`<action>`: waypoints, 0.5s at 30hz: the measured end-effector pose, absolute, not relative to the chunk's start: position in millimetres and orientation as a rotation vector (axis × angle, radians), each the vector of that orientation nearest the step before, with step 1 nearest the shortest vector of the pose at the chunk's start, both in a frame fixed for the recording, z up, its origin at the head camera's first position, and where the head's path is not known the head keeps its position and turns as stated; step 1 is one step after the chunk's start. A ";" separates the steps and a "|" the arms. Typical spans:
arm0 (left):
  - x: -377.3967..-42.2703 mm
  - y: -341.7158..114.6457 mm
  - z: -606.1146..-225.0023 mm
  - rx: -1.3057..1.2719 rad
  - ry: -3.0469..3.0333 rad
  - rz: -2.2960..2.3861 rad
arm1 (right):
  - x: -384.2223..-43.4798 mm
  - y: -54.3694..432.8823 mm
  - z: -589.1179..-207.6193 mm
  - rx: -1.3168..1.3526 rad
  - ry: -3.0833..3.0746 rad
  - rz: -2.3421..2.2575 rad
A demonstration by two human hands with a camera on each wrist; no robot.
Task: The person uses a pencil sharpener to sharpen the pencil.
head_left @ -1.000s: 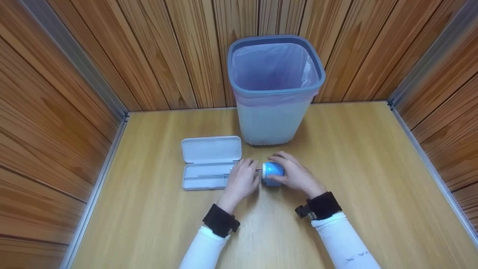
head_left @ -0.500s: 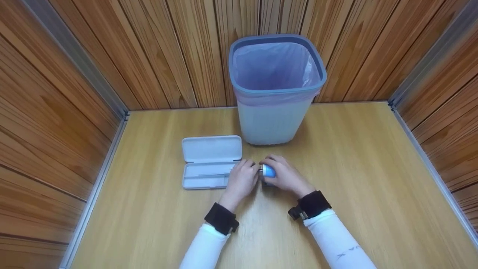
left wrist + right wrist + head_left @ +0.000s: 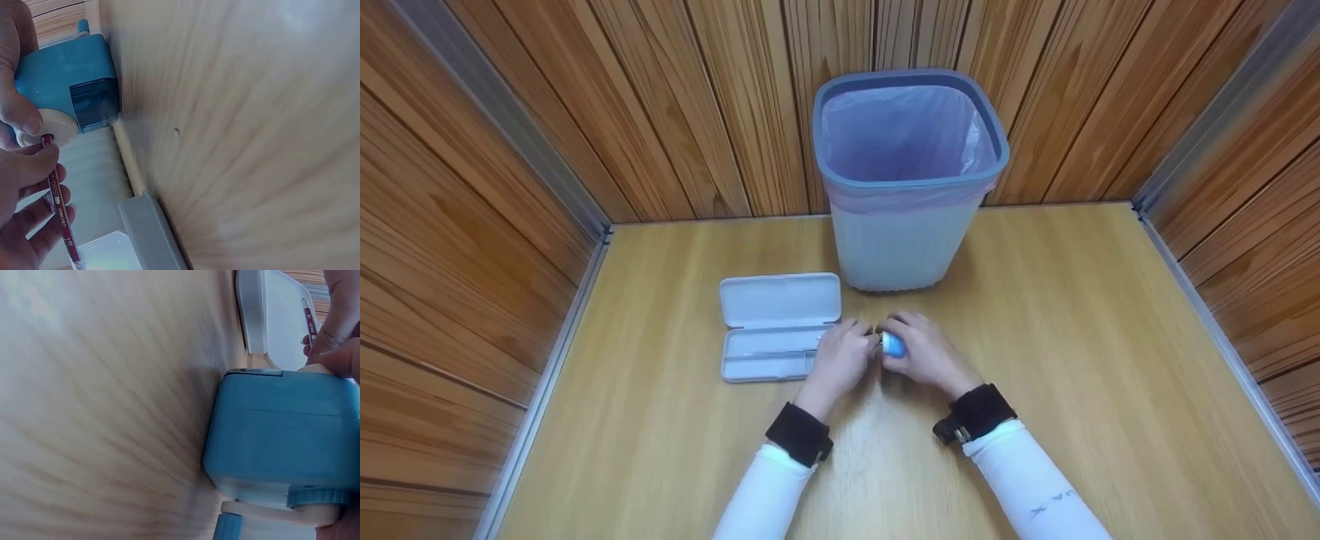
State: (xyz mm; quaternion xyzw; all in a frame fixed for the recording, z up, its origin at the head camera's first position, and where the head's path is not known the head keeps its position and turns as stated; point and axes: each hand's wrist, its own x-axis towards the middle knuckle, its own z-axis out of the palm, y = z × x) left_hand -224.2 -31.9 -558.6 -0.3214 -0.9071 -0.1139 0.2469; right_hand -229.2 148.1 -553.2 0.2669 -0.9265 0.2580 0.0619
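Note:
In the head view my left hand (image 3: 840, 360) pinches a dark red pencil (image 3: 61, 208) between thumb and fingers, its front end in the round hole of a blue crank pencil sharpener (image 3: 67, 67). My right hand (image 3: 926, 352) grips the sharpener from above, its thumb on the cream front ring (image 3: 59, 126). The sharpener's crank handle (image 3: 227, 526) sticks out at the far end from the pencil. A dark see-through shavings drawer (image 3: 94, 104) shows low on the front. An open pale pencil case (image 3: 780, 300) lies just left of my left hand.
Behind the hands stands a white waste bin (image 3: 911, 247) with a grey-blue rim and a plastic liner. A thin stick-like item (image 3: 769, 352) lies in the case. Wood-panelled walls (image 3: 697, 112) enclose the tabletop. One small dark speck (image 3: 176, 133) is on the table.
My right hand has moved left and now covers more of the sharpener. The sharpener sits closer to my left hand, with less pencil showing between them. My left hand stays about where it was.

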 end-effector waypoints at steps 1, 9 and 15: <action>-224.3 -31.7 -558.7 -0.872 -2.474 -0.312 | -229.1 147.9 -553.2 0.802 -2.805 0.773; -224.1 -31.2 -559.2 -0.855 -2.493 -0.359 | -227.4 144.9 -554.0 0.742 -2.845 0.743; -225.1 -34.0 -558.7 -0.858 -2.490 -0.377 | -227.4 140.5 -551.9 0.701 -2.879 0.732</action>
